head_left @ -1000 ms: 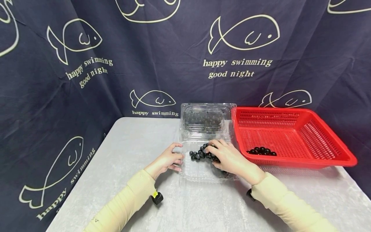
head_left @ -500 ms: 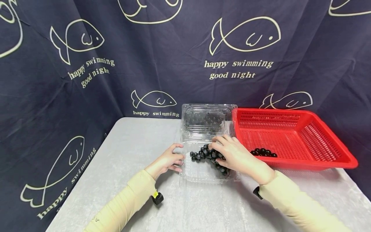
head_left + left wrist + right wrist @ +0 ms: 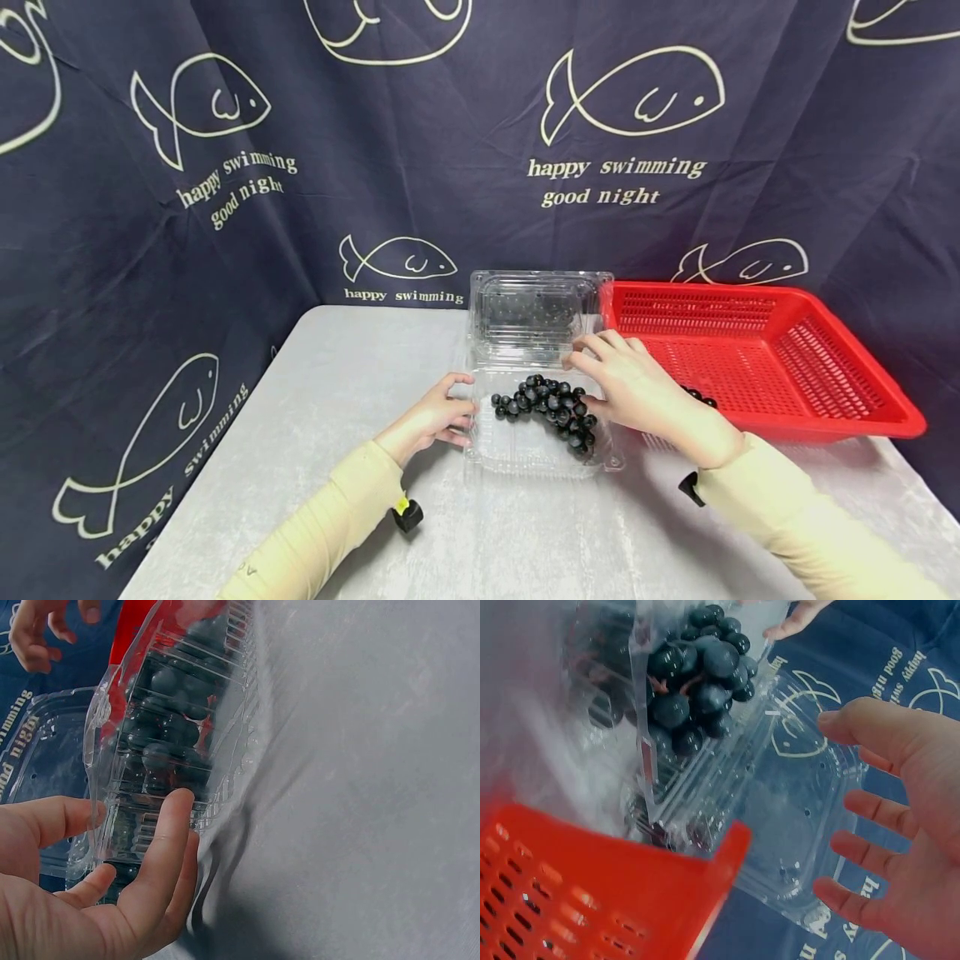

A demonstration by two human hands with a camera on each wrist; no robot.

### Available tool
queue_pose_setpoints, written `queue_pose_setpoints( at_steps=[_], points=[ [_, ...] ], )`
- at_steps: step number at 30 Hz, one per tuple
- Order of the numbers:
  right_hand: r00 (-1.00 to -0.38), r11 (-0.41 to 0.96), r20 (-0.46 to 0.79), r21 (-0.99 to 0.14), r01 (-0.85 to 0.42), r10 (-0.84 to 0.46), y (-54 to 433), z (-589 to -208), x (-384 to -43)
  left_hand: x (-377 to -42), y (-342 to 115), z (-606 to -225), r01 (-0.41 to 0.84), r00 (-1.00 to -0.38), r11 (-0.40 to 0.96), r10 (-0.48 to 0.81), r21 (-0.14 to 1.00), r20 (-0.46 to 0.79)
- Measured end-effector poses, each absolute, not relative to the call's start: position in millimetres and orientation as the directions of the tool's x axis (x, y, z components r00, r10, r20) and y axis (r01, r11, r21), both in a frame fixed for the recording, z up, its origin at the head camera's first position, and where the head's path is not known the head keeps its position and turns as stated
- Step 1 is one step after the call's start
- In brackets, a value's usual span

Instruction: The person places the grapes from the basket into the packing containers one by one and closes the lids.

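Observation:
A clear plastic clamshell box [image 3: 495, 446] stands on the table with its lid [image 3: 525, 304] raised at the back. Inside its base lies a bunch of dark grapes [image 3: 558, 404], also visible through the wall in the left wrist view [image 3: 176, 731]. Spread fingers of my left hand [image 3: 435, 412] touch the box's left side from outside. My right hand [image 3: 637, 387] is above the box's right rim, beside the grapes. In the right wrist view, this right hand [image 3: 922, 817] has extended fingers and holds nothing; the grapes [image 3: 697, 690] sit apart from it.
A red perforated plastic basket [image 3: 780, 358] stands right against the box's side. More dark grapes [image 3: 701, 395] lie in its near left part, partly hidden by my right forearm. A dark blue curtain [image 3: 480, 150] with fish drawings hangs behind the grey table [image 3: 360, 350].
My right hand has come off the grapes, moving right and up with its fingers loosening. More of the bunch shows in the box. The left hand has stayed at the box's side.

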State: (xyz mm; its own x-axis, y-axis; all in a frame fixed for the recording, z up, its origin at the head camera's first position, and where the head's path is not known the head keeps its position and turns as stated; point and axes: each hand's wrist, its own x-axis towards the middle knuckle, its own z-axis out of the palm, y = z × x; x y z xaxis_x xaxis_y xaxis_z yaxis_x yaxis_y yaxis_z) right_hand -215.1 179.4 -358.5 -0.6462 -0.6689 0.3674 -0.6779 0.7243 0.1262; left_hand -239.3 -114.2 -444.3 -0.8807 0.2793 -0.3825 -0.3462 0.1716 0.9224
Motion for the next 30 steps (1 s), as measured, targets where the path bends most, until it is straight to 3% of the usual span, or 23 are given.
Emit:
queue_pose_setpoints(
  at_steps=[30],
  points=[
    [-0.786,0.835,0.324,0.022,-0.551,-0.527,239.4,-337.5,-218.0,-236.8,-114.8,-443.1,-0.353,-0.878,0.159,0.283,0.922,-0.385]
  ],
)
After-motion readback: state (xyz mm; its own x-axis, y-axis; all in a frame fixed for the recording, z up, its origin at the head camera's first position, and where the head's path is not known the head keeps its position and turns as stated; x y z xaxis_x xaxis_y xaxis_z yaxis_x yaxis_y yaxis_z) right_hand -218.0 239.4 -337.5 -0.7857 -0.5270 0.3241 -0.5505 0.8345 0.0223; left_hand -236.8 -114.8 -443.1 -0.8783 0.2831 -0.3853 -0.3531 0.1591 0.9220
